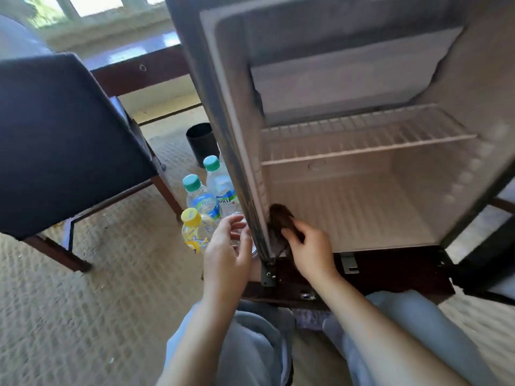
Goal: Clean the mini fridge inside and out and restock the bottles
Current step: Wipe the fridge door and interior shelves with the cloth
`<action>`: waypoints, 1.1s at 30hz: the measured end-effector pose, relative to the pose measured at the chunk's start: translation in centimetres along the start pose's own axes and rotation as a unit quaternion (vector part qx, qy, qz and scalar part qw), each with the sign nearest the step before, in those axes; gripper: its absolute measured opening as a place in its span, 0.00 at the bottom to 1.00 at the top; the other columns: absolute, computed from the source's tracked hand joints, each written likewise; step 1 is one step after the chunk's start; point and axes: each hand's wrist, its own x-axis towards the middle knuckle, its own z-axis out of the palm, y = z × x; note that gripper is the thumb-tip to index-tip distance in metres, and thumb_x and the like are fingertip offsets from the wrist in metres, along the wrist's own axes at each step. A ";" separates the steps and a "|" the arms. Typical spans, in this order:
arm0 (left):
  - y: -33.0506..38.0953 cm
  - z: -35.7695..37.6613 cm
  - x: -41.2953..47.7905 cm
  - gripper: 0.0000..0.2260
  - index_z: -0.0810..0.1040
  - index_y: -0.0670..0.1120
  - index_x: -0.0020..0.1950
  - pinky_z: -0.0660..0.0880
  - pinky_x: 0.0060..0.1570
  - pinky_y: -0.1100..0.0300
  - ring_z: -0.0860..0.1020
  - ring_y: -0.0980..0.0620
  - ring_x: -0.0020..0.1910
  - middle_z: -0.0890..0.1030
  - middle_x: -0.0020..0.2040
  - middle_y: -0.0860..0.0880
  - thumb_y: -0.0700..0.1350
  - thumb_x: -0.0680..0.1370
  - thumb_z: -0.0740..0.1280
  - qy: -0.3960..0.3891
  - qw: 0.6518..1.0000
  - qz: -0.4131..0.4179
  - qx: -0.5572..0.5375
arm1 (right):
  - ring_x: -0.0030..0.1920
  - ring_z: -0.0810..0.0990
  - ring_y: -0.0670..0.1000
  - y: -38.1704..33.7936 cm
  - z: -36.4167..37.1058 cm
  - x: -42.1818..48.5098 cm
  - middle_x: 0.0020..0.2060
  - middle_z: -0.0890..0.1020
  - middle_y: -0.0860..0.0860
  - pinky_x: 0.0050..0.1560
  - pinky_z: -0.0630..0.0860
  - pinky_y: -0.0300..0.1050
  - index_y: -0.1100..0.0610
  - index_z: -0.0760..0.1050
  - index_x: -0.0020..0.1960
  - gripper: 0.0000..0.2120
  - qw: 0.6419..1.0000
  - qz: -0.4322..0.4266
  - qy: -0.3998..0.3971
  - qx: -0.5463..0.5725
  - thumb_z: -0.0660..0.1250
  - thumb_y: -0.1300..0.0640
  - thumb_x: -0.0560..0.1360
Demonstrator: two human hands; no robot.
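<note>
1. Fridge [362, 207] interior stands open and holds nothing but a white wire shelf [367, 140] across its middle; all places below are given relative to this mini fridge.
2. Just inside its lower front corner, on the side nearest the bottles, the right hand [309, 252] pinches a dark brown cloth [281, 218] between thumb and curled fingers, pressing it against the inner wall by the grey door seal.
3. Outside that same edge of the fridge, the left hand [228, 252] hovers with fingers loosely spread and slightly curled, its fingertips just beside the cabinet's outer edge; whether they touch it cannot be told.
4. On the carpet [83, 302] just beside the fridge stand three plastic bottles: two clear water bottles with green caps, one [220, 185] touching or nearly touching the fridge wall, the other [199, 199] next to it.
5. A yellow-capped bottle [195, 229] with a yellow label stands in front of those two, partly behind the left hand.
6. Labels on the water bottles are blue and green; the lettering is blurred, and no brand can be read with certainty.
7. Farther from the fridge than the bottles, a black cylindrical bin [202, 143] sits on the carpet.
8. Well off to the bottle side of the fridge stands a dark upholstered chair [64, 140] with reddish wooden legs.
</note>
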 end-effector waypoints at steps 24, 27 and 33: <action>19.0 -12.9 10.0 0.21 0.69 0.45 0.71 0.62 0.69 0.51 0.65 0.46 0.71 0.68 0.72 0.48 0.43 0.77 0.65 0.073 0.955 0.259 0.124 | 0.41 0.78 0.48 -23.6 -28.6 -0.2 0.42 0.82 0.50 0.45 0.69 0.34 0.60 0.80 0.50 0.09 0.859 -0.207 0.463 -0.066 0.70 0.54 0.74; 19.2 -12.3 11.6 0.20 0.70 0.45 0.70 0.63 0.68 0.52 0.67 0.48 0.70 0.70 0.71 0.48 0.44 0.78 0.65 0.054 0.950 0.272 0.143 | 0.42 0.79 0.53 -22.2 -29.8 1.5 0.43 0.82 0.54 0.47 0.72 0.42 0.61 0.76 0.48 0.08 0.811 -0.231 0.533 -0.066 0.68 0.57 0.73; 18.6 -10.5 12.1 0.17 0.73 0.43 0.63 0.70 0.60 0.50 0.71 0.45 0.65 0.76 0.61 0.46 0.43 0.75 0.67 0.100 0.945 0.282 0.135 | 0.48 0.78 0.56 -18.9 -28.5 4.0 0.46 0.79 0.61 0.54 0.63 0.24 0.64 0.80 0.47 0.06 0.789 -0.254 0.547 -0.119 0.67 0.66 0.71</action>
